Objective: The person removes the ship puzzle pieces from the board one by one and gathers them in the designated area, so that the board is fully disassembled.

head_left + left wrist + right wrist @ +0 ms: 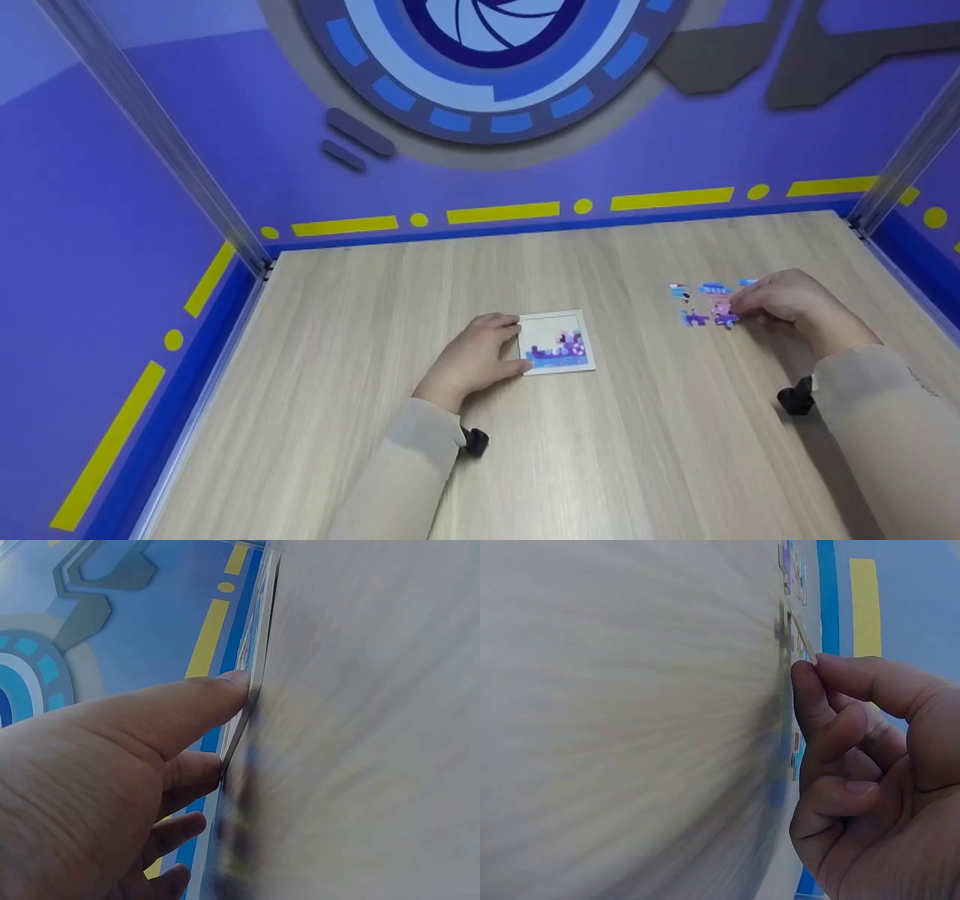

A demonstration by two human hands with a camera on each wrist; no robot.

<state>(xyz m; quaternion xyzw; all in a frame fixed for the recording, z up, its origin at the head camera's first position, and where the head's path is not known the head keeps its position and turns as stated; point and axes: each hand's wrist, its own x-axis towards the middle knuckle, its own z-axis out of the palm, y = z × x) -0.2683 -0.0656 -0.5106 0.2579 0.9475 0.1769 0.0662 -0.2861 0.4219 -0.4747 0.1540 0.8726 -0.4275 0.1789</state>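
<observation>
Right hand (870, 780) hides most of its pinched puzzle piece (801, 636).

A pale wood-grain surface (570, 450) sits boxed in by purple walls (112, 187) trimmed with yellow dashes and dots (502, 212), a blue circular emblem (487, 60) on the back wall, and metal corner posts (150, 120).

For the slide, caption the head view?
Left hand steadies puzzle tray; right hand pinches a loose piece on the table.
</observation>
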